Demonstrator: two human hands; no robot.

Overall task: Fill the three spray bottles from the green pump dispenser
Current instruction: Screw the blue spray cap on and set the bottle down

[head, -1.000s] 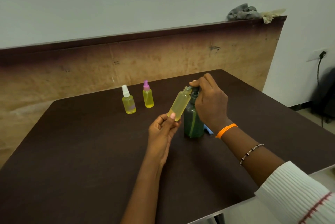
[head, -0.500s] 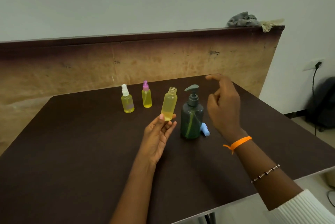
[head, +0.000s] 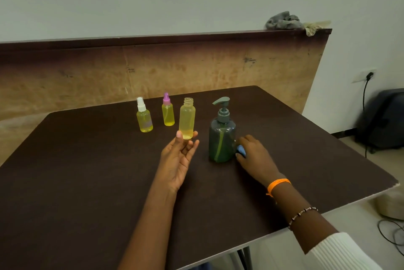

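With pumping over, the left hand [head: 178,158] holds the uncapped bottle [head: 187,118] upright above the table [head: 87,171], while the right hand [head: 254,156] has dropped beside the dispenser [head: 222,136], closing on the blue cap [head: 241,150] for capping.

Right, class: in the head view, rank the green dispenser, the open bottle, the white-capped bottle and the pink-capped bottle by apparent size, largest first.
1. Green dispenser
2. Open bottle, held up nearer the camera, so its lead over the capped ones may be flattered
3. White-capped bottle and pink-capped bottle: too alike to rank
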